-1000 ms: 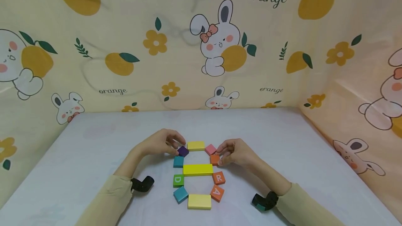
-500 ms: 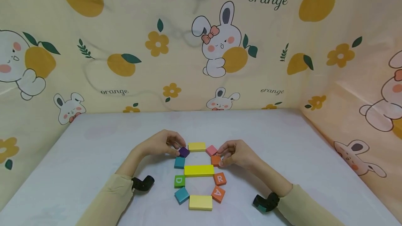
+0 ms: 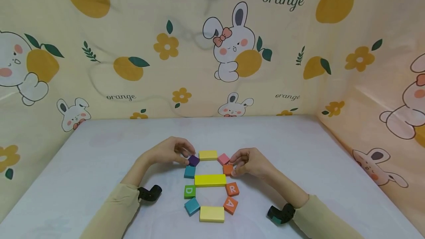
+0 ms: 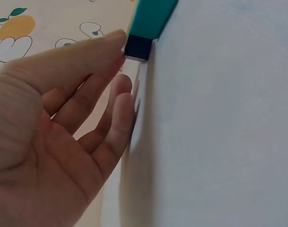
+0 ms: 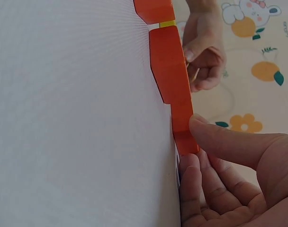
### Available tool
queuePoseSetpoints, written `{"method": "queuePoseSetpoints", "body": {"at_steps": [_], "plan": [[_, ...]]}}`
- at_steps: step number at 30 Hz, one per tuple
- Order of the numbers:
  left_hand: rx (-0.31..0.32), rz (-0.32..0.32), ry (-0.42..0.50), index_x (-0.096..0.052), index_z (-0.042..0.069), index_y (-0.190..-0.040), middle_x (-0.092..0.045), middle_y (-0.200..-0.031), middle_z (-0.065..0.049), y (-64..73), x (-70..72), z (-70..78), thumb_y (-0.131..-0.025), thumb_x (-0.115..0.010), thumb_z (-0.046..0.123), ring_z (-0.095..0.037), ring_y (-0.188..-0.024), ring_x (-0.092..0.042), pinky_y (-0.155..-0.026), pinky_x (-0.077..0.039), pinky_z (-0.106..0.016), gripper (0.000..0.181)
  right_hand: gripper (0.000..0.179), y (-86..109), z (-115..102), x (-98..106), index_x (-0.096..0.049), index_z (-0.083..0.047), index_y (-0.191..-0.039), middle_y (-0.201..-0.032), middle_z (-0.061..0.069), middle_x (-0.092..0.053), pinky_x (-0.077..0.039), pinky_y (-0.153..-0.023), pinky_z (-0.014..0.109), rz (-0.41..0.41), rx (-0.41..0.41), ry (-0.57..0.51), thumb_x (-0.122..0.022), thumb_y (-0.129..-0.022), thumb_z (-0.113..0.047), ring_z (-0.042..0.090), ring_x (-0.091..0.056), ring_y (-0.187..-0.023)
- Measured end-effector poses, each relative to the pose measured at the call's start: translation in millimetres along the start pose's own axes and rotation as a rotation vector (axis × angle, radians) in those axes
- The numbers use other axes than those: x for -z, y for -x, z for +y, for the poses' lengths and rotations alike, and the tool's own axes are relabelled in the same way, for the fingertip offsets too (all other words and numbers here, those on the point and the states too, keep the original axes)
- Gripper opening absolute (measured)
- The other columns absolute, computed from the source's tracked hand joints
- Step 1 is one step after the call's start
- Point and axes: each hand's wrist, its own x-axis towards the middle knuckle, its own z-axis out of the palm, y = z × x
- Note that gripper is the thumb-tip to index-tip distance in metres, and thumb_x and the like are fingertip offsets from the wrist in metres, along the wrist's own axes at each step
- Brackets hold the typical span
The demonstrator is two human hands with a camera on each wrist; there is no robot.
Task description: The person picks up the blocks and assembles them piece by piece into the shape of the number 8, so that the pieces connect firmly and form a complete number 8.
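My left hand [image 3: 170, 151] holds a small purple block [image 3: 194, 160] by its outer side, at the upper left of a figure laid out in blocks. In the left wrist view the thumb tip meets this dark block [image 4: 138, 48], beside a teal one [image 4: 152, 19]. Across the figure, my right hand [image 3: 251, 162] has thumb and fingers on an orange block [image 3: 227, 169], just below a pink block [image 3: 223, 158]. The right wrist view shows the thumb against that orange block [image 5: 184, 126], with fingertips at its end. Palms and other fingers hold nothing visible.
Yellow bars [image 3: 210, 180] cross the figure at top, middle and bottom. Teal [image 3: 192, 206], green [image 3: 189, 191] and orange letter blocks [image 3: 232, 189] form its lower sides. The white tabletop [image 3: 109, 146] ends at a cloth backdrop [image 3: 186, 73] printed with rabbits and oranges.
The head view shifts slightly, moving the whole scene a little. My left hand edges very slightly left between the last two frames; the right hand and blocks look the same.
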Motion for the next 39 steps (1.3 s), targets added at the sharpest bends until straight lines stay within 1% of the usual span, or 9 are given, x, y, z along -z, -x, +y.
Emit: {"method": "queuePoseSetpoints", "body": {"at_steps": [5,11,19,21,27,31,35,37,39], "plan": [[-0.001,0.047,0.021,-0.068,0.01,-0.112,-0.068,-0.108,-0.001,3.0,4.6,1.3,-0.091,-0.073,0.018,-0.023,-0.094,-0.063,-0.084,-0.052,-0.04,0.023,0.031,0.7,-1,1,-0.07,-0.003,-0.099,-0.09,0.007,-0.069,-0.052,-0.069,0.03,-0.016,0.006,-0.009,-0.085,-0.072,0.001,0.023,-0.06,-0.072],[0.024,0.089,0.03,-0.068,0.01,-0.11,-0.068,-0.105,-0.003,4.4,5.6,3.6,-0.094,-0.068,0.017,-0.025,-0.087,-0.062,-0.077,-0.054,-0.038,0.018,0.032,2.8,-2,2,-0.068,0.0,-0.101,-0.092,0.008,-0.068,-0.053,-0.069,0.03,-0.043,0.027,-0.022,-0.084,-0.073,0.002,0.023,-0.06,-0.073],[0.033,0.109,0.037,-0.068,0.008,-0.11,-0.068,-0.102,-0.007,6.3,7.4,4.5,-0.094,-0.069,0.027,-0.028,-0.085,-0.062,-0.074,-0.055,-0.041,0.024,0.031,2.0,2,4,-0.068,0.0,-0.102,-0.092,0.009,-0.068,-0.053,-0.07,0.03,-0.057,0.013,-0.026,-0.083,-0.075,-0.002,0.024,-0.061,-0.077],[0.04,0.124,0.022,-0.068,0.008,-0.11,-0.069,-0.102,-0.007,6.9,8.4,6.5,-0.095,-0.068,0.027,-0.028,-0.085,-0.063,-0.073,-0.055,-0.041,0.024,0.028,2.1,1,4,-0.068,0.0,-0.102,-0.091,0.009,-0.068,-0.053,-0.07,0.031,-0.05,0.01,-0.016,-0.081,-0.077,-0.004,0.023,-0.061,-0.077],[0.024,0.19,-0.117,-0.07,0.011,-0.108,-0.069,-0.101,-0.001,11.1,8.9,21.9,-0.096,-0.066,0.025,-0.02,-0.089,-0.061,-0.081,-0.05,-0.037,0.019,0.02,3.6,-5,5,-0.069,-0.002,-0.1,-0.087,0.008,-0.068,-0.053,-0.069,0.031,-0.024,-0.013,-0.005,-0.076,-0.085,-0.013,0.024,-0.062,-0.075],[-0.005,0.184,-0.174,-0.07,0.012,-0.107,-0.069,-0.101,0.0,20.9,5.7,35.7,-0.097,-0.065,0.025,-0.018,-0.091,-0.059,-0.083,-0.049,-0.036,0.017,0.019,6.9,-9,9,-0.069,-0.001,-0.102,-0.09,0.008,-0.07,-0.054,-0.071,0.032,0.005,-0.025,-0.003,-0.074,-0.089,-0.014,0.025,-0.062,-0.075],[-0.032,0.162,-0.227,-0.07,0.01,-0.106,-0.068,-0.099,0.001,38.8,3.1,42.9,-0.097,-0.064,0.022,-0.016,-0.088,-0.059,-0.079,-0.05,-0.033,0.016,0.019,11.4,-11,12,-0.068,0.0,-0.103,-0.092,0.009,-0.07,-0.053,-0.072,0.035,0.023,-0.028,-0.019,-0.072,-0.091,-0.014,0.026,-0.061,-0.075],[-0.04,0.175,-0.255,-0.07,0.01,-0.105,-0.068,-0.097,0.003,49.9,2.5,43.7,-0.097,-0.064,0.02,-0.015,-0.087,-0.059,-0.078,-0.051,-0.033,0.014,0.018,14.1,-11,13,-0.068,0.0,-0.102,-0.092,0.009,-0.07,-0.053,-0.072,0.035,0.032,-0.033,-0.018,-0.071,-0.091,-0.014,0.025,-0.06,-0.075],[-0.038,0.206,-0.282,-0.07,0.01,-0.105,-0.067,-0.096,0.005,62.2,1.6,42.7,-0.097,-0.064,0.018,-0.014,-0.087,-0.059,-0.078,-0.051,-0.034,0.013,0.017,17.7,-10,13,-0.068,-0.001,-0.101,-0.09,0.009,-0.069,-0.052,-0.071,0.034,0.047,-0.038,-0.005,-0.072,-0.091,-0.014,0.025,-0.06,-0.075]]}}
